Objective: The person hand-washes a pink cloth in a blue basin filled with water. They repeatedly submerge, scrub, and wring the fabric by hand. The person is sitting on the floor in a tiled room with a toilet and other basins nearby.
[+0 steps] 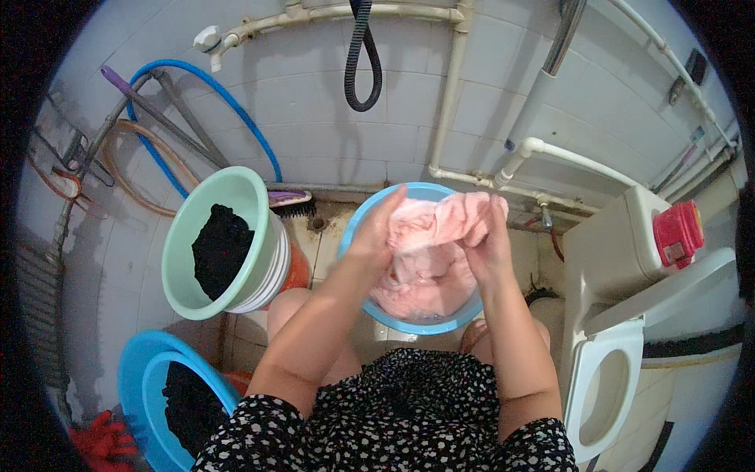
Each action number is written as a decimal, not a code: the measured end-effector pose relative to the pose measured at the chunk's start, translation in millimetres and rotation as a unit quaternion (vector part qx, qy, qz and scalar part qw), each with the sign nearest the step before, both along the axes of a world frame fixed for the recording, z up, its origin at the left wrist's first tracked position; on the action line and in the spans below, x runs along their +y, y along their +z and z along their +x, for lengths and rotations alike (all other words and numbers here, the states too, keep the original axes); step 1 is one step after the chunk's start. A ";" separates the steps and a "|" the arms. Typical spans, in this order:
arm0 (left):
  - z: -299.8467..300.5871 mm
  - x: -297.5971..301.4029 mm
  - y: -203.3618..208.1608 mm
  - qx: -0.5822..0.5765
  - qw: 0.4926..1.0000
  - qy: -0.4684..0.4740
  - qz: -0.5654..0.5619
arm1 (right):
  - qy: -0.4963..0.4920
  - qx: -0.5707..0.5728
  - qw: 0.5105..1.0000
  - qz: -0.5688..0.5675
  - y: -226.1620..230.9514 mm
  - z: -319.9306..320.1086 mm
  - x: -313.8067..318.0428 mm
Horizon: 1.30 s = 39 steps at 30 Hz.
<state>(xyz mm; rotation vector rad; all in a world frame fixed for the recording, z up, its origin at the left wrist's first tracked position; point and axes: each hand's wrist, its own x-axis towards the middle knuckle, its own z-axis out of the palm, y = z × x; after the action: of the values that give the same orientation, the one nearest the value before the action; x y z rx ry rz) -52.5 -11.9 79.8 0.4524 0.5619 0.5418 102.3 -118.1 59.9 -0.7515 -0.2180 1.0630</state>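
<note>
A wet, soft-looking pink cloth [438, 220] is raised and stretched between my two hands over a blue basin [353, 226]. My left hand [376, 228] grips its left end, with the fingers partly turned out of sight. On the other side my right hand [489, 240] pinches the right end between thumb and fingers. Below, more pink fabric [429, 283] lies bunched in the basin, with a little water showing at the near rim. Whether it is all one piece with the raised part I cannot tell.
Left of the basin, a pale green basin [178, 256] of black cloth [222, 250] rests on a bucket [271, 271]. Nearer is a blue tub [143, 377] with black cloth, beside red gloves [104, 440]. A brush [289, 200] lies by the wall; a toilet [605, 385] stands right.
</note>
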 end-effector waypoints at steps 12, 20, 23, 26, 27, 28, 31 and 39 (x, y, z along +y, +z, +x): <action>24.8 -9.0 -73.9 -0.089 0.995 -0.036 0.001 | -0.084 -0.700 0.704 -0.086 -18.0 -75.9 16.1; 16.1 -18.5 -64.5 -0.132 0.989 0.065 -0.033 | -0.091 -0.448 0.881 -0.124 -19.2 -51.6 42.0; 25.3 -18.0 -50.4 -0.087 0.995 0.044 -0.004 | -0.097 -0.432 0.890 -0.108 -31.0 -54.6 37.2; 34.8 -22.6 -50.2 -0.047 0.997 0.005 0.065 | -0.090 -0.245 0.959 -0.112 -2.6 -33.3 29.7; 31.9 -13.5 -63.2 -0.018 0.993 -0.039 0.112 | -0.107 -0.191 0.973 -0.071 -0.5 -21.3 27.0; 30.2 -6.3 -75.9 0.011 0.984 -0.081 0.159 | -0.123 -0.136 0.983 -0.029 1.6 -12.5 23.5; 30.9 -10.0 -46.6 0.088 0.948 0.007 0.305 | -0.014 0.012 0.995 0.102 23.8 2.7 3.5; 41.7 -7.9 -30.4 0.112 0.929 -0.282 0.212 | 0.180 -0.020 0.956 0.230 37.5 -20.2 -9.0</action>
<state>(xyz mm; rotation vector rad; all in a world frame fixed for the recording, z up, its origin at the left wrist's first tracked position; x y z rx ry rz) -10.8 -19.9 49.4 1.0594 0.5006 0.0468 82.1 -127.1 97.4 -0.3141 -0.6333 1.2784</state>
